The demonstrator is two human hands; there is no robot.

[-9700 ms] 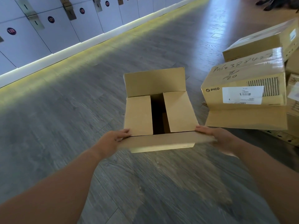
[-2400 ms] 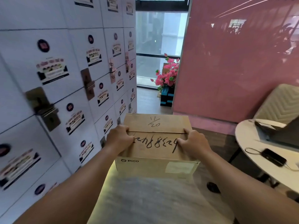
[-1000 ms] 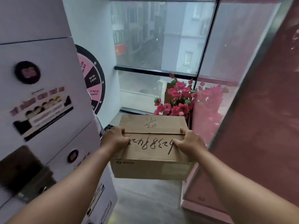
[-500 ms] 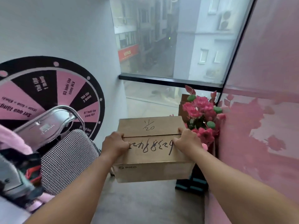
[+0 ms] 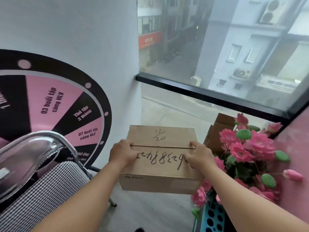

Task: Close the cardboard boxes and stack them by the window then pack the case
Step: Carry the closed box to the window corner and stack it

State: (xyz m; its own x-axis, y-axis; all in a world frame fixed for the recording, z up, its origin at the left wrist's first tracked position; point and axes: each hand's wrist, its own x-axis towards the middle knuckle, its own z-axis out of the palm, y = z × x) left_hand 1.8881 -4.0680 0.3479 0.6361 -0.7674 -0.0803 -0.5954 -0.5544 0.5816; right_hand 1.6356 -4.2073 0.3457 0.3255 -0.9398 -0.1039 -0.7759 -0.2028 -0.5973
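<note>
- A moment ago the lockers and a round table were in view; now the window (image 5: 217, 47) fills the upper right and the floor (image 5: 150, 211) in front of it lies just below. The carry is near its end, I judge, and setting down comes next.
- The box (image 5: 161, 158) is closed, its two top flaps meeting in a seam, and it is held in the air between chair and flowers (handwriting across the lid, a printed logo on the near side).
- The left hand (image 5: 122, 154) grips the left end, fingers curled over the top at the seam; the right hand (image 5: 199, 158) grips the right end the same way, as they did a second ago.
- Another brown box (image 5: 219, 131) already stands by the glass behind the flowers (image 5: 245, 148), mostly hidden by them.
- Room is tight: the chair (image 5: 41, 173) with its chrome frame crowds the left, the wall with the pink prize wheel (image 5: 55, 106) is behind it, and flowers and a blue crate (image 5: 212, 218) crowd the right.
- The open lane is the strip of floor straight ahead under the black window frame (lowering straight down looks safest; a drift right would brush the petals).
</note>
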